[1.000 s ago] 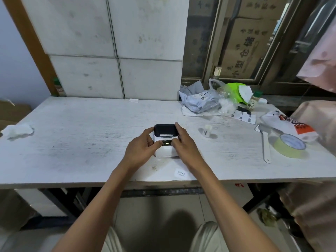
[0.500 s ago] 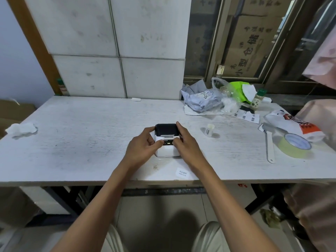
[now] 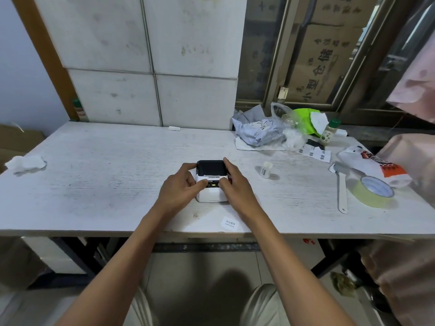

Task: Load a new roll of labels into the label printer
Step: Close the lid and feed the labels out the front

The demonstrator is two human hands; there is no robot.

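A small white label printer (image 3: pixel 211 195) with a black lid stands on the white table (image 3: pixel 106 184), near its front edge. Its lid is down and a small green light shows on top. My left hand (image 3: pixel 180 189) grips the printer's left side, thumb on the top. My right hand (image 3: pixel 234 188) grips its right side, thumb near the light. A small white label roll (image 3: pixel 265 170) stands upright on the table to the right of the printer, apart from both hands. A single printed label (image 3: pixel 229 224) lies flat at the table's front edge.
At the right lie a green tape roll (image 3: pixel 374 191), a white spatula-like tool (image 3: pixel 341 189) and a snack bag (image 3: pixel 372 164). Grey and clear plastic bags (image 3: pixel 261 130) and a small bottle (image 3: pixel 329 132) crowd the back right. A crumpled tissue (image 3: pixel 24 162) rests at far left.
Both hands keep their grip on the printer and it stays in place. Only the camera has shifted slightly.
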